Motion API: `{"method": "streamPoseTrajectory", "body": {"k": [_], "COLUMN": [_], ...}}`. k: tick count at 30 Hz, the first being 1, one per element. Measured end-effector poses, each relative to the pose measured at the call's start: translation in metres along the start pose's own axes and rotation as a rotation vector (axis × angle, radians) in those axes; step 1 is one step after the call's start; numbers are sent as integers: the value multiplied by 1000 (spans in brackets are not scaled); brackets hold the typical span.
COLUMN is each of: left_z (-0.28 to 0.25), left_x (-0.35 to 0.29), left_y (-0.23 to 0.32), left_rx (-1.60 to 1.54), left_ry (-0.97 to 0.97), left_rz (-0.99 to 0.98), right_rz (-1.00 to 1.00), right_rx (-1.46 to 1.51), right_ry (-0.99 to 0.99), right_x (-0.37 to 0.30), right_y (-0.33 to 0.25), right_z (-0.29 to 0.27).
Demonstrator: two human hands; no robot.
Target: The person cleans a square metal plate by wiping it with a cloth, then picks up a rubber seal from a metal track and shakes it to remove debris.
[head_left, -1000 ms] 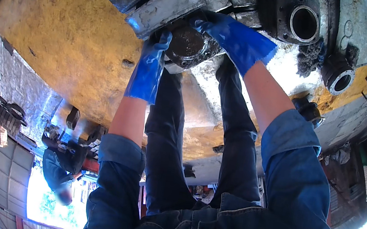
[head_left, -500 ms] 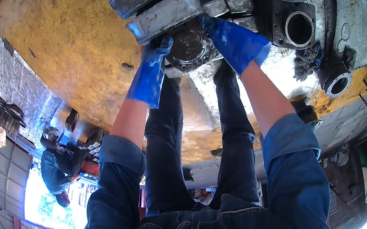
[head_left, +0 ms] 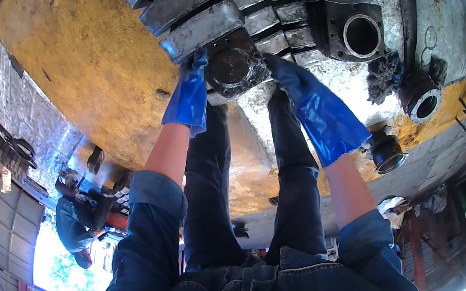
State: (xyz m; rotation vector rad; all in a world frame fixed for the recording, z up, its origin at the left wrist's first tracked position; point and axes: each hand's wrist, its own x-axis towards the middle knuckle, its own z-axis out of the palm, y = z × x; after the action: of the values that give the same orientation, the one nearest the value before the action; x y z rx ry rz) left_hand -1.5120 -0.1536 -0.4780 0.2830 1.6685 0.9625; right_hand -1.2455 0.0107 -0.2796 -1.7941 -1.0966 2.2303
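Dark metal block (head_left: 234, 68), greasy, with a round raised face, lay between the two hands, just above the wearer's legs in the view. Whether it rested on the floor (head_left: 88, 64) or hung clear could not be told.

Left hand (head_left: 192, 73), in a blue glove, gripped its left edge, thumb up along the side. Right hand (head_left: 288, 77), gloved likewise, had its fingertips at the upper right corner — how far they closed, could not tell.

Immediately beyond the block: rows of grey metal bars (head_left: 205, 30), packed close, dark gaps between them; the nearest bar stood right beside the block.

To the right, hollow pieces. A square-flanged housing (head_left: 338, 35) showed one wide round bore, pale at the rim — its inside too bright and small to read. Farther right, a short flanged cylinder (head_left: 414, 93), bore dark, with a shaggy dark clump (head_left: 382, 77) near it. Below that, a black collar (head_left: 388, 149). A bent-over co-worker (head_left: 72, 224) showed far at lower left.
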Motion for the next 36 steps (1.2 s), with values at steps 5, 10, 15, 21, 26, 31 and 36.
{"method": "streamPoseTrajectory", "body": {"k": [5, 10, 15, 21, 26, 31, 36], "left_z": [35, 15, 45, -20, 11, 68, 18], "left_x": [-56, -40, -41, 4, -25, -70, -65], "left_y": [113, 124, 150, 37, 65, 146, 151], "left_rx": [885, 988, 1160, 34, 62, 247, -193], "left_ry": [-40, -9, -17, 202, 223, 315, 183], "left_rz": [140, -420, -315, -453, -399, -516, -386], "right_rz": [127, 190, 252, 311, 341, 359, 322], "right_rx": [137, 213, 308, 397, 477, 547, 595], "right_ry": [45, 17, 71, 62, 108, 145, 73], "right_x": [-33, -60, -86, -119, -144, -172, -167], "right_y": [30, 44, 65, 81, 88, 88, 77], "right_z": [-4, -3, -16, -25, -46, -68, -85]}}
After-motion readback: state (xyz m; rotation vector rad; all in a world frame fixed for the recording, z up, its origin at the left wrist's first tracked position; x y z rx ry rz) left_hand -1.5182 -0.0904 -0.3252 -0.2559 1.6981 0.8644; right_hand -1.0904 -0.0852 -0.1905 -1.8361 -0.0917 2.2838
